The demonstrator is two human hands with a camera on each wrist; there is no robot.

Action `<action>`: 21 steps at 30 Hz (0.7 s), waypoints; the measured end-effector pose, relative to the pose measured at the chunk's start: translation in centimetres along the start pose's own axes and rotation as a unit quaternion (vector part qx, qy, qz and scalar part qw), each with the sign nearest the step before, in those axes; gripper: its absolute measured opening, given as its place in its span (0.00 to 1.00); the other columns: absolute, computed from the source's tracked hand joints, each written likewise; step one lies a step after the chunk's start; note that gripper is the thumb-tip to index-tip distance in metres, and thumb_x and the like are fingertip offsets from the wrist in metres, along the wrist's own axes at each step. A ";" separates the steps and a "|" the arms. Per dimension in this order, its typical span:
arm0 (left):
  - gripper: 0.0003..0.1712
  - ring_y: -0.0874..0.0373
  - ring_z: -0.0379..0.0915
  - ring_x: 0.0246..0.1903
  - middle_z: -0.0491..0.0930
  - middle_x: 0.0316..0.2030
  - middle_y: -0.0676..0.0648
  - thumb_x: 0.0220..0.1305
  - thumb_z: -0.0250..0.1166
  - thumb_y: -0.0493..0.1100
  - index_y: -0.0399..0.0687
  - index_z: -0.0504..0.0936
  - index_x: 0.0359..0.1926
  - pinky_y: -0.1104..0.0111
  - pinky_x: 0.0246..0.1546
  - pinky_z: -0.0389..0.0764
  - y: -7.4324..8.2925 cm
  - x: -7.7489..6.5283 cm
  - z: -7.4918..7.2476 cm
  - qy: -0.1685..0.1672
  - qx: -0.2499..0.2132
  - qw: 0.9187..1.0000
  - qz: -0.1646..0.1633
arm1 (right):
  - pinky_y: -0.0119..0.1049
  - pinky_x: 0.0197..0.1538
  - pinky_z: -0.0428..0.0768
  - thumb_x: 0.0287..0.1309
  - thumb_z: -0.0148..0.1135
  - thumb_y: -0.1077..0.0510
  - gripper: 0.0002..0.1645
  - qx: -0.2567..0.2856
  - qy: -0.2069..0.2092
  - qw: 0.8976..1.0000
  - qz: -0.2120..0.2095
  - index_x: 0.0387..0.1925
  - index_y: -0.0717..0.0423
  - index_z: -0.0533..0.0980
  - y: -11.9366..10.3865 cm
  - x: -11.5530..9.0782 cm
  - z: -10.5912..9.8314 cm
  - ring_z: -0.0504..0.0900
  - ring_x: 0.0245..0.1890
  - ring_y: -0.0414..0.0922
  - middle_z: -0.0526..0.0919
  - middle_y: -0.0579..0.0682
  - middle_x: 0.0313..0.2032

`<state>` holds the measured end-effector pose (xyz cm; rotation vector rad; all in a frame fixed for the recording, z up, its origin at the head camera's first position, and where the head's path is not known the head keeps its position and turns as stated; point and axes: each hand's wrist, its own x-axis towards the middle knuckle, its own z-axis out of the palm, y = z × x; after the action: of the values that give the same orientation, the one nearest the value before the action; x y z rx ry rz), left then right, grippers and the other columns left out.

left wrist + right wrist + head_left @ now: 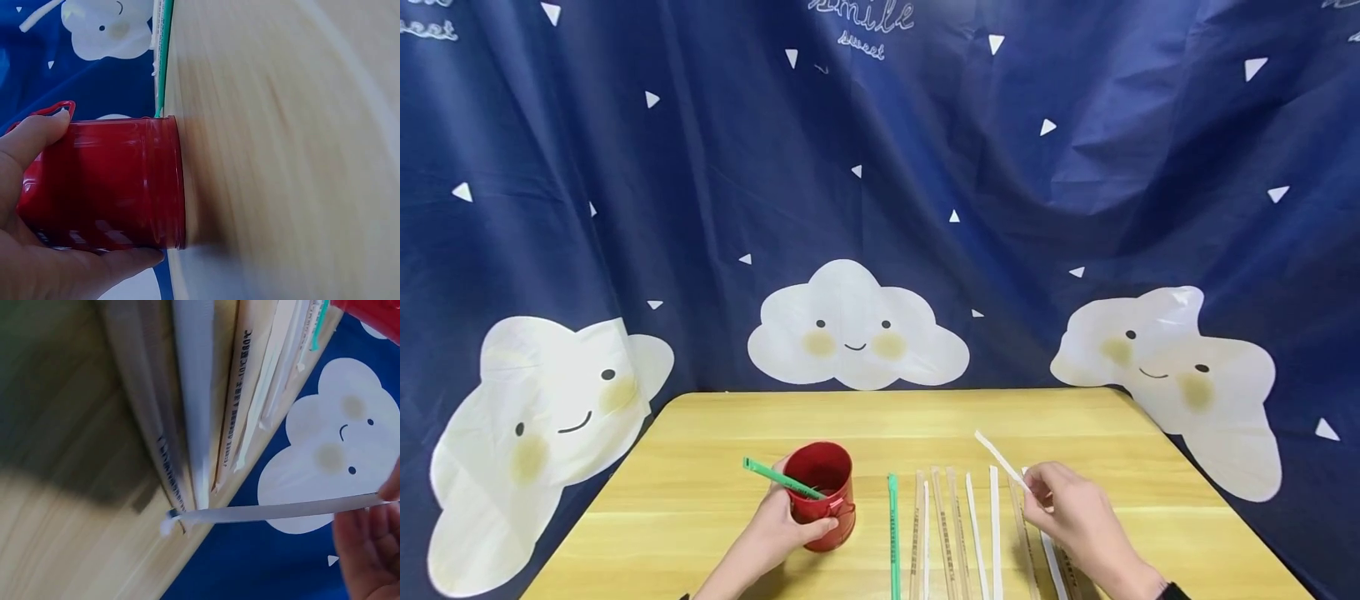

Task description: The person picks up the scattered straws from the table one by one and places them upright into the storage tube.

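My left hand (778, 523) grips a small red bucket (833, 532) by its side, standing upright on the table. The thumb lies near its looped red handle (70, 111) in the left wrist view. A green wrapped straw (775, 477) leans in the bucket, sticking out over the left rim. On the right, my right hand (1071, 508) pinches one end of a white wrapped straw (996, 454) and holds it up over the row; its free end points up and left. The right wrist view shows this straw (281, 509) between thumb and fingers.
Right of the bucket lies a row of wrapped straws: one green straw (893, 533), several brown straws (946, 542) and several white straws (996, 533). They lie roughly side by side on the wooden table (760, 421). A blue cloud-patterned curtain (865, 217) hangs behind.
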<state>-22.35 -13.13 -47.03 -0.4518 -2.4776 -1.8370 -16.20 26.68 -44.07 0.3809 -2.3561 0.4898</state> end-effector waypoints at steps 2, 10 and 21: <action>0.56 0.48 0.71 0.62 0.74 0.62 0.44 0.43 0.83 0.35 0.43 0.62 0.71 0.64 0.62 0.70 0.0 0.0 0.0 -0.001 0.002 1.000 0.000 | 0.22 0.29 0.78 0.40 0.73 0.69 0.18 0.014 0.012 1.000 -0.018 0.28 0.45 0.77 -0.1 0.1 0.2 0.77 0.26 0.27 0.76 0.31 0.27; 0.56 0.46 0.72 0.62 0.75 0.61 0.43 0.43 0.84 0.36 0.42 0.60 0.70 0.62 0.61 0.72 -0.1 0.2 0.2 0.009 0.021 1.000 -0.006 | 0.22 0.37 0.81 0.49 0.64 0.65 0.11 0.063 0.076 0.986 -0.133 0.35 0.49 0.77 0.0 0.9 0.7 0.86 0.33 0.38 0.81 0.38 0.34; 0.55 0.47 0.72 0.62 0.74 0.62 0.43 0.44 0.83 0.35 0.42 0.61 0.70 0.65 0.60 0.73 0.0 0.2 0.2 0.006 0.021 1.000 -0.003 | 0.21 0.45 0.80 0.63 0.55 0.60 0.04 0.111 0.094 0.981 -0.129 0.38 0.53 0.76 -1.8 2.9 0.3 0.85 0.37 0.41 0.80 0.42 0.36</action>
<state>-22.49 -12.89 -47.05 -0.4298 -2.5070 -1.7820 -17.74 24.56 -41.93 0.7009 -2.0383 0.6356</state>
